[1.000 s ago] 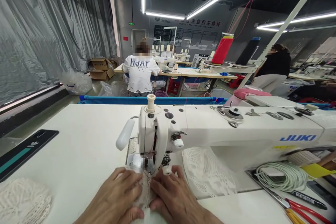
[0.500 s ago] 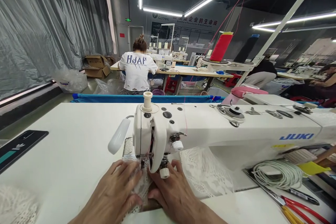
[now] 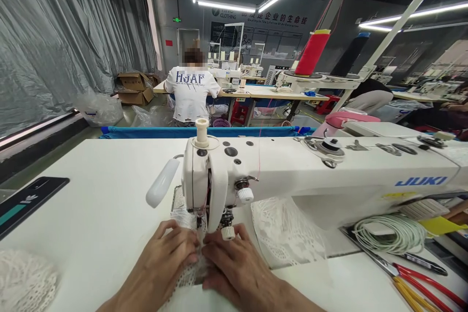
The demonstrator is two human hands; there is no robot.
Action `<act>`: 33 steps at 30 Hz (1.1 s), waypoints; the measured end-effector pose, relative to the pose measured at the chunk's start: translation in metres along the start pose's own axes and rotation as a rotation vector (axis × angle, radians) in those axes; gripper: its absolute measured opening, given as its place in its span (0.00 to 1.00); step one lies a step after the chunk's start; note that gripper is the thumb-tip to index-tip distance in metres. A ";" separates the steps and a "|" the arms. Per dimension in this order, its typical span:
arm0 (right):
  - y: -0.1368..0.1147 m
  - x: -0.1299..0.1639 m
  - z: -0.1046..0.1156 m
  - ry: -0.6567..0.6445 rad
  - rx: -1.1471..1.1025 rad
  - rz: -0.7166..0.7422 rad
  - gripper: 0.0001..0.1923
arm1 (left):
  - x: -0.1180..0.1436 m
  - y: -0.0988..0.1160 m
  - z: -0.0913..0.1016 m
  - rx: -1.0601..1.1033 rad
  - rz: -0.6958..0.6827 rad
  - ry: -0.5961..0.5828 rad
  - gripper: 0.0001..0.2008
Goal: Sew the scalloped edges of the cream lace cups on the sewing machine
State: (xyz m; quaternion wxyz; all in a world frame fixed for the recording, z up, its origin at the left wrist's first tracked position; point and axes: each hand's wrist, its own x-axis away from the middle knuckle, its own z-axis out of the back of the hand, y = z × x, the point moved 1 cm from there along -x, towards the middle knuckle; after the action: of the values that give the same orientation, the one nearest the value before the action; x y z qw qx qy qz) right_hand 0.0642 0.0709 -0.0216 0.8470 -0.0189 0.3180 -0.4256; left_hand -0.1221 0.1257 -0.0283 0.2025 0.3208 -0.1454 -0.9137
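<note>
A silvery-gray curtain [image 3: 73, 34] hangs well ahead of the hands and to their left. A white worktable [image 3: 109, 180] spreads beneath and around the hands. Far ahead, past this table, a person in a white T-shirt [image 3: 190, 92] sits, back turned, at another sewing table [image 3: 288, 92]. A white JUKI sewing machine [image 3: 310, 175] stands directly ahead of the hands and stretches off to their right, its needle end just beyond the fingers.

The left hand [image 3: 170, 248] and right hand [image 3: 234, 263] lie palm down, fingers bent, close together with a narrow gap between them. Both rest on a strip of white lace [image 3: 190, 273], which lies under and between them, leading toward the needle. Whether the fingers pinch it or only press it cannot be told.

More white lace [image 3: 285, 234] lies right of the right hand, below the machine's arm. A bunched piece of cream lace [image 3: 25, 280] sits well left of the left hand. Beyond it is a flat black item with a teal stripe [image 3: 32, 204]. Well right of the right hand are a coil of pale green cord [image 3: 389, 234], red-handled scissors [image 3: 427, 282] and a black pen [image 3: 426, 263].
</note>
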 end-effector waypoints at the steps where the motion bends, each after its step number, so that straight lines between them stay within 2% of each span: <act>1: 0.000 0.000 -0.001 0.007 0.009 -0.014 0.09 | 0.000 0.000 0.001 0.016 0.024 -0.018 0.09; 3: 0.000 -0.001 -0.003 0.027 0.010 -0.030 0.04 | -0.001 0.002 0.003 0.036 0.050 -0.037 0.09; 6: -0.001 -0.003 -0.003 0.061 -0.015 -0.025 0.08 | -0.003 0.004 0.007 0.036 0.068 -0.038 0.08; 9: -0.002 -0.004 -0.001 0.065 -0.017 -0.017 0.10 | -0.002 0.005 0.009 -0.011 0.044 -0.089 0.07; 13: -0.002 -0.003 0.001 0.039 -0.005 0.024 0.12 | -0.001 0.005 0.008 -0.042 -0.026 0.019 0.15; 15: -0.002 -0.003 0.001 0.023 0.001 0.034 0.12 | 0.000 0.005 0.007 -0.074 -0.044 0.052 0.14; 21: -0.004 -0.003 0.003 0.037 0.019 0.061 0.12 | 0.002 0.004 0.003 -0.113 -0.072 0.007 0.11; 25: -0.003 -0.002 0.003 -0.009 0.029 0.056 0.12 | 0.001 0.009 0.006 -0.145 -0.063 -0.022 0.09; 27: -0.001 0.000 0.003 -0.021 0.019 0.055 0.12 | -0.001 0.013 0.008 -0.177 -0.060 -0.015 0.11; 33: -0.001 0.002 0.003 -0.006 -0.001 0.047 0.21 | 0.000 0.013 0.006 -0.224 -0.099 0.003 0.14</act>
State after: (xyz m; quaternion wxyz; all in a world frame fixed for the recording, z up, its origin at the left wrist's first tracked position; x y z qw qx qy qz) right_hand 0.0663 0.0681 -0.0200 0.8575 -0.0131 0.3162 -0.4056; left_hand -0.1222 0.1148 -0.0185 0.1922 0.3045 -0.0259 -0.9326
